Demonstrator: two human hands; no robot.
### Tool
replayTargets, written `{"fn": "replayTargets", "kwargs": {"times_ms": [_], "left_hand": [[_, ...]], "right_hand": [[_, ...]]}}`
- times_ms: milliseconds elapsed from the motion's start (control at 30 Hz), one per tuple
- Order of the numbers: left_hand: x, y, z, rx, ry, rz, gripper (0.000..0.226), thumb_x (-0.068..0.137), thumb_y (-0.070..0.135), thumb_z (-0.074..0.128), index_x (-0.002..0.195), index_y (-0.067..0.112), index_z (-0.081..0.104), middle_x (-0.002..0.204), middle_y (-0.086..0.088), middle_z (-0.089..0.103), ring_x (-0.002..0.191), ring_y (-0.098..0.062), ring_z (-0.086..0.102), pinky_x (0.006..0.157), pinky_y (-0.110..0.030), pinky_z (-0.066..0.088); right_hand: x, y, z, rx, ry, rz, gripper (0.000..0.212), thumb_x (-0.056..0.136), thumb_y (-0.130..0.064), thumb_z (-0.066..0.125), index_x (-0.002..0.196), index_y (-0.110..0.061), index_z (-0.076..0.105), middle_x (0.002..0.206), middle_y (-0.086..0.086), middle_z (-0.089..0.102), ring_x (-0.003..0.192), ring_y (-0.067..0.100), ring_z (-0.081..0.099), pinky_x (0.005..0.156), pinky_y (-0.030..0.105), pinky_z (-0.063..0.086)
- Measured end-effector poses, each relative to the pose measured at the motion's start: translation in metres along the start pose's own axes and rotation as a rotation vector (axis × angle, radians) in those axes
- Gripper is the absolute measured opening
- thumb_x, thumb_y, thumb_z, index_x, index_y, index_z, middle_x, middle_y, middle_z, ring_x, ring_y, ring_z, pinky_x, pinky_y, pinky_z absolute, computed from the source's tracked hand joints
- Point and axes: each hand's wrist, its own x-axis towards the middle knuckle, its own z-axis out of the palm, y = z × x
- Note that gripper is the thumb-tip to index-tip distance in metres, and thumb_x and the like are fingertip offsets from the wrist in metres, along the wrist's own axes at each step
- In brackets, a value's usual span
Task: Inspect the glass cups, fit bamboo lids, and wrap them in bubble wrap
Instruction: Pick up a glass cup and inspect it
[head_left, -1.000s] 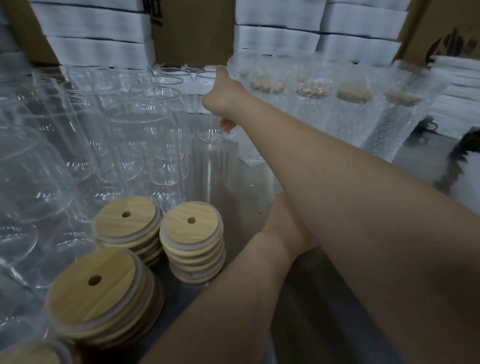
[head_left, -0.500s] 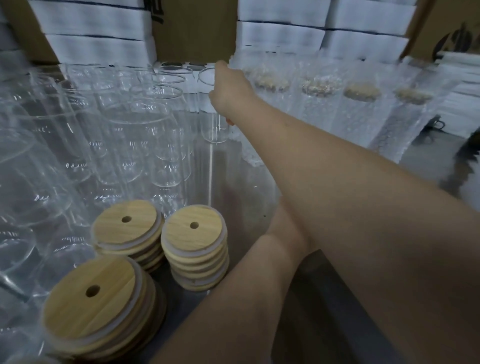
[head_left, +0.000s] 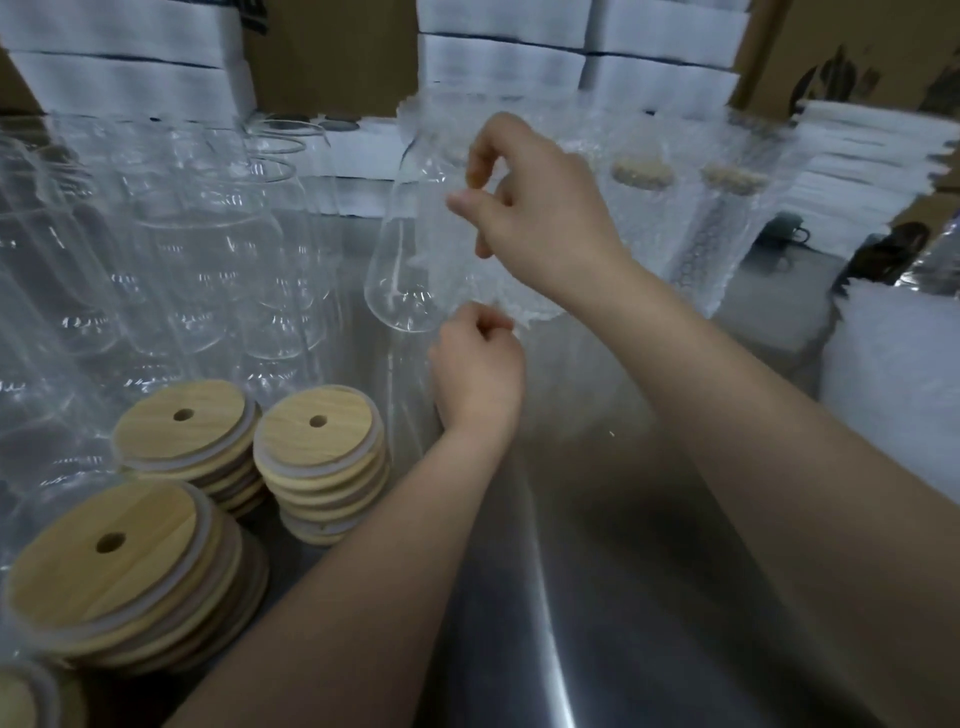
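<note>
Glass cup held up mid-frame, tilted, base toward lower left, mouth toward upper right. Right hand pinches it near the rim w/ thumb and forefinger, other fingers curled loosely. Left hand just below the cup's base, fingers curled; can't tell if it grips or only touches. Empty cups crowd the left of the frame. Three lid stacks lower left, beside the left forearm. Wrapped cups stand upper right, behind the right hand. Bare steel table fills the lower centre. White boxes along the top edge.
</note>
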Motion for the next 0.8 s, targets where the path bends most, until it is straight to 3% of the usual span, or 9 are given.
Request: {"fn": "replayTargets", "kwargs": {"times_ms": [133,233,300,400,533,700,800], "left_hand": [[0.002,0.001,-0.004,-0.054,0.109,-0.034,0.025,0.088,0.001,0.048,0.106,0.010,0.064,0.099,-0.005,0.065,0.103,-0.028,0.058,0.072,-0.020,0.030],[0.006,0.002,-0.008,-0.148,0.146,-0.051,0.035,0.084,-0.001,0.054,0.119,0.004,0.052,0.113,-0.011,0.058,0.109,-0.029,0.055,0.084,-0.021,0.034],[0.005,0.003,-0.009,-0.212,0.123,0.007,0.056,0.079,0.001,0.062,0.131,0.006,0.041,0.123,-0.007,0.047,0.117,-0.028,0.051,0.100,-0.027,0.039],[-0.002,0.004,-0.007,-0.177,-0.029,0.183,0.084,0.072,0.007,0.070,0.146,0.013,0.028,0.139,-0.004,0.034,0.132,-0.025,0.040,0.114,-0.037,0.033],[-0.007,0.002,-0.001,0.059,-0.198,0.372,0.100,0.063,0.031,0.067,0.151,0.021,0.022,0.154,-0.001,0.030,0.141,-0.022,0.028,0.116,-0.036,0.025],[-0.003,0.000,0.002,0.064,-0.076,0.378,0.092,0.073,0.032,0.083,0.148,0.015,0.032,0.148,-0.007,0.040,0.137,-0.024,0.034,0.115,-0.037,0.028],[-0.001,0.002,0.000,-0.064,-0.048,0.334,0.087,0.073,0.030,0.084,0.144,0.015,0.037,0.139,0.000,0.046,0.131,-0.019,0.043,0.111,-0.038,0.035]], "right_hand": [[-0.031,0.008,-0.027,0.234,0.240,0.017,0.018,0.091,-0.023,0.066,0.087,-0.021,0.048,0.059,0.005,0.066,0.056,0.006,0.063,0.059,0.020,0.043],[-0.051,0.021,-0.036,0.369,0.422,0.074,0.022,0.090,-0.023,0.067,0.083,-0.028,0.047,0.056,0.000,0.064,0.057,0.008,0.066,0.061,0.023,0.044],[-0.062,0.034,-0.036,0.417,0.476,0.141,0.022,0.090,-0.021,0.068,0.083,-0.030,0.048,0.053,0.002,0.060,0.056,0.009,0.065,0.065,0.023,0.046],[-0.069,0.051,-0.029,0.450,0.490,0.222,0.025,0.089,-0.013,0.069,0.082,-0.027,0.050,0.048,-0.003,0.048,0.052,0.013,0.058,0.063,0.021,0.046],[-0.071,0.058,-0.019,0.453,0.446,0.221,0.025,0.088,-0.010,0.070,0.082,-0.027,0.052,0.049,-0.007,0.045,0.052,0.012,0.053,0.063,0.023,0.050],[-0.075,0.054,-0.013,0.523,0.426,0.140,0.020,0.086,-0.008,0.072,0.087,-0.023,0.058,0.052,-0.005,0.052,0.055,0.011,0.058,0.063,0.018,0.048],[-0.075,0.056,-0.013,0.680,0.450,0.157,0.020,0.091,-0.005,0.066,0.103,-0.019,0.059,0.063,0.005,0.059,0.065,0.013,0.063,0.072,0.031,0.057]]}}
